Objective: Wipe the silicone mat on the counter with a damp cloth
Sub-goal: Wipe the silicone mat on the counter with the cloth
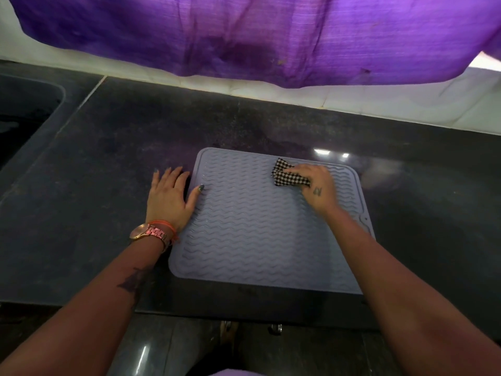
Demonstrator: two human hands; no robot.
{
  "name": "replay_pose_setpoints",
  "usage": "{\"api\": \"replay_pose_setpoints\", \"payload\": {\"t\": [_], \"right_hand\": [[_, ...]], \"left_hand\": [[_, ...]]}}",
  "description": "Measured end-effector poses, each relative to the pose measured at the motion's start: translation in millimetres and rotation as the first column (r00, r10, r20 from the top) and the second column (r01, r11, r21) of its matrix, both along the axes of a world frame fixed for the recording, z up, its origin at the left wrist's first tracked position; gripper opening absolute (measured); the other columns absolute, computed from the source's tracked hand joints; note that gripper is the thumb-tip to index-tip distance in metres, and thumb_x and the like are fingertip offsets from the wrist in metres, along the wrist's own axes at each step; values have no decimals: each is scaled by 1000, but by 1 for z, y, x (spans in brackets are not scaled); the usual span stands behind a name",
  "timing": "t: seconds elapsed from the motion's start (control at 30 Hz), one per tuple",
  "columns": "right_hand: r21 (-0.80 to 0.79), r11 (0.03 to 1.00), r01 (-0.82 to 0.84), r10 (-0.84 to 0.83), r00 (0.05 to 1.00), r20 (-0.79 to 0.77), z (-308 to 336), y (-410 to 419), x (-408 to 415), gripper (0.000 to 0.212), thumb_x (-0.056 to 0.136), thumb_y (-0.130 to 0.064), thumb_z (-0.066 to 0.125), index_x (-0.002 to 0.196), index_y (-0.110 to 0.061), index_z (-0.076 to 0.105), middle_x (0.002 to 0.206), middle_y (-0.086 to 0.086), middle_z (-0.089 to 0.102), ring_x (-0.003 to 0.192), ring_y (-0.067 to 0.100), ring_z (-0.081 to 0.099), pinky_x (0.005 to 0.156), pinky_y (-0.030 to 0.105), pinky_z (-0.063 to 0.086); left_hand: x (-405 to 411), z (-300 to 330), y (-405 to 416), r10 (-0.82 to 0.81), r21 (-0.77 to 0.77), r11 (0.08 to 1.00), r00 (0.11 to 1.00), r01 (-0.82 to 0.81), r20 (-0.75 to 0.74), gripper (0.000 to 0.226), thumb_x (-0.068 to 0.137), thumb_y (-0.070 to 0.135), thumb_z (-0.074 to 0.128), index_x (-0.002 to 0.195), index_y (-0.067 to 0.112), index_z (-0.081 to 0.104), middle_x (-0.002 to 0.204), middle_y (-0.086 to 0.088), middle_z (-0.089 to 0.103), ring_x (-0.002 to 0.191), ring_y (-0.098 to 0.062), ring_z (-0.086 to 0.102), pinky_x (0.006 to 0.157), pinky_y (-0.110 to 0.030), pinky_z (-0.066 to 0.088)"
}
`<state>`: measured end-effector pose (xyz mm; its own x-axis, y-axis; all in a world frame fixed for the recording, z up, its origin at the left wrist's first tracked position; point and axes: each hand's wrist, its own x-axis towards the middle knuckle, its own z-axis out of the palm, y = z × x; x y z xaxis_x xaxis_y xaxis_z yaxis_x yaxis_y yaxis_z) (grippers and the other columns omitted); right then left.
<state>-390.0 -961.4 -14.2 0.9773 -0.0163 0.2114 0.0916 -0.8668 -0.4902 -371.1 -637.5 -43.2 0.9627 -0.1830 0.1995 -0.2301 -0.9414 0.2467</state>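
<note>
A pale lilac silicone mat (260, 226) with a raised rim and rows of wavy ridges lies flat on the dark, speckled stone worktop (108, 147), close to the near edge and slightly skewed, its far left corner rounded and a small tab showing on its right edge.

The right hand (320, 187) sits over the far right part of the mat, fingers curled down around a bunched black-and-white checked cloth (287, 175). The cloth pokes out to the left of the fingers and lies on the ridged surface. A small dark tattoo shows on the back of this hand.

The left hand (169, 198) lies flat with straight, spread fingers at the mat's left edge. Its palm and four fingers rest on the bare worktop, while the thumb reaches across the rim onto the mat. It holds nothing. A rose-gold wristwatch (149, 232) and an orange thread band (165, 225) circle that wrist, and a dark tattoo marks the forearm.

To the far left a dark sink basin (24, 115) is set into the worktop. Behind the worktop runs a white tiled wall (406, 101), and a sheet of purple fabric (244, 36) hangs across the top of the view, hiding most of the wall.
</note>
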Motion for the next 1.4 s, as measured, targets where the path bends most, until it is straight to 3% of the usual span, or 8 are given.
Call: {"api": "replay_pose_setpoints", "payload": {"t": [0.27, 0.4, 0.5, 0.7, 0.87, 1.03, 1.23, 1.4], "right_hand": [[1, 1000, -22, 22, 1000, 3, -3, 14, -52, 56, 67, 13, 59, 108, -23, 70, 113, 4, 68, 105, 28, 59, 93, 42, 42], [56, 995, -85, 83, 995, 51, -2, 19, -76, 55, 67, 15, 62, 108, -20, 70, 110, 5, 70, 103, 26, 62, 91, 31, 40], [11, 994, -108, 108, 994, 34, -6, 27, -104, 51, 68, 12, 64, 106, -22, 71, 110, 2, 69, 100, 27, 60, 88, 40, 42], [44, 983, -178, 177, 984, 19, -1, 35, -143, 48, 69, 7, 65, 107, -22, 70, 109, 2, 69, 102, 23, 59, 86, 33, 40], [71, 989, -130, 126, 990, 58, -1, 34, -172, 59, 67, 15, 66, 108, -27, 68, 108, -2, 68, 98, 21, 59, 82, 27, 40], [51, 989, -140, 137, 988, 68, -4, 32, -200, 57, 64, 17, 64, 104, -24, 71, 108, -3, 68, 99, 22, 60, 83, 35, 46], [65, 992, -112, 108, 992, 61, -10, 18, -225, 65, 60, 17, 67, 103, -31, 71, 111, -13, 66, 105, 13, 58, 88, 30, 42], [70, 996, -58, 54, 997, 63, -9, 3, -223, 65, 60, 20, 63, 100, -30, 72, 108, -12, 66, 100, 17, 60, 81, 40, 49]], "left_hand": [[-1, 1, -1, -9, -1, 1000, 1000, 9, -3, 68, 89, 53, 27, 130, 5, 51, 141, -16, 46, 134, -34, 36, 118, -45, 11], [-2, 0, 1, -11, -10, 1000, 1000, 11, 8, 68, 89, 53, 27, 129, 3, 52, 140, -17, 47, 134, -35, 36, 118, -46, 11], [-2, 0, 1, -17, -12, 1000, 1000, 17, 8, 69, 89, 53, 26, 129, 3, 52, 140, -19, 47, 134, -36, 37, 117, -47, 11], [-2, -1, 2, -21, -19, 1000, 1000, 21, 24, 71, 88, 54, 25, 125, 1, 54, 136, -21, 50, 131, -38, 40, 116, -48, 13], [-3, -2, 2, -14, -14, 1000, 1000, 15, 28, 71, 88, 54, 25, 125, 1, 54, 136, -20, 50, 131, -38, 40, 117, -48, 12], [-4, -2, 2, -19, -20, 1000, 999, 20, 31, 73, 88, 55, 25, 125, 0, 54, 136, -22, 50, 131, -39, 39, 116, -49, 12], [-4, -3, 2, -25, -15, 1000, 999, 26, 37, 76, 87, 57, 22, 125, -1, 54, 135, -22, 50, 130, -40, 39, 116, -49, 12], [-4, -2, 2, -34, -10, 999, 998, 34, 48, 78, 87, 57, 20, 123, -3, 55, 133, -24, 52, 128, -41, 41, 115, -51, 14]]}}
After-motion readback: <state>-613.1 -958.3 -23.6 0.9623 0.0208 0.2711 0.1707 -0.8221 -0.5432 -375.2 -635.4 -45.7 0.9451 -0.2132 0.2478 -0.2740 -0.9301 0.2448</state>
